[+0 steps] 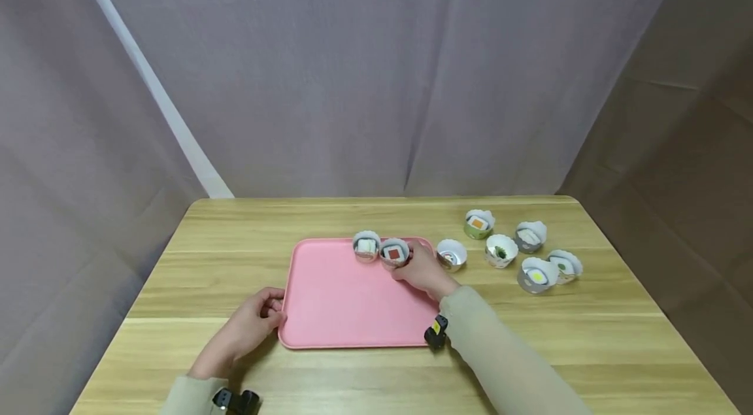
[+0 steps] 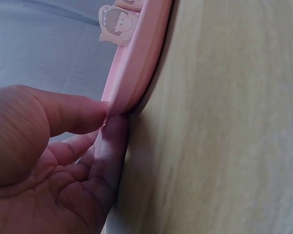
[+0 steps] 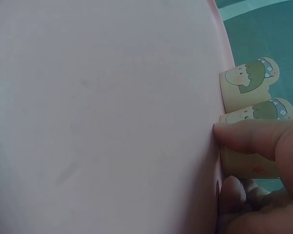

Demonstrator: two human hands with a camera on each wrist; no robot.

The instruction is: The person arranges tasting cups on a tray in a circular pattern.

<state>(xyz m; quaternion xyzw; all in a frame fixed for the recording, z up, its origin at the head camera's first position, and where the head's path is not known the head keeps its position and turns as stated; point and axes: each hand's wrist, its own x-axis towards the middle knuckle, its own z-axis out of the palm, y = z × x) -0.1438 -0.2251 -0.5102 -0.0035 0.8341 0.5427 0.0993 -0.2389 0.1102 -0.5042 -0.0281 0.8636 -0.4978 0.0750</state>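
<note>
Your left sleeve (image 1: 191, 397) and right sleeve (image 1: 512, 356) lay nearest the head camera. Beyond them, the pink tray (image 1: 353, 310) rested on the worktop (image 1: 235, 232), its long axis running from 9 to 3 o'clock. Your left hand (image 1: 244, 327) pinched the tray's edge at 8 o'clock of its outline. Your right hand (image 1: 428, 271) grasped the red-centred cup (image 1: 388, 265), which stood over the tray's far border, toward 1 o'clock from its middle; you could not tell whether the cup's base bore fully on the tray.

What counted was how that cup sat to your right fingers: it lay at 9 o'clock from them, upright, round, its mouth facing up. Just beyond it, toward 9 o'clock, stood the white-filled cup (image 1: 365, 258). Your right hand was clearly the nearer to both; your left was well apart, at about 8 o'clock.

The wrist views gave you the cartoon prints on the cups' sides, which the head view barely resolved. Only the left wrist view showed your thumb and a finger meeting at the rim. Only the head view showed the red and white inserts, the silver-lined cup (image 1: 450, 262) at 2 o'clock from your right hand, and five more cups (image 1: 498, 261) between 2 and 3 o'clock.
</note>
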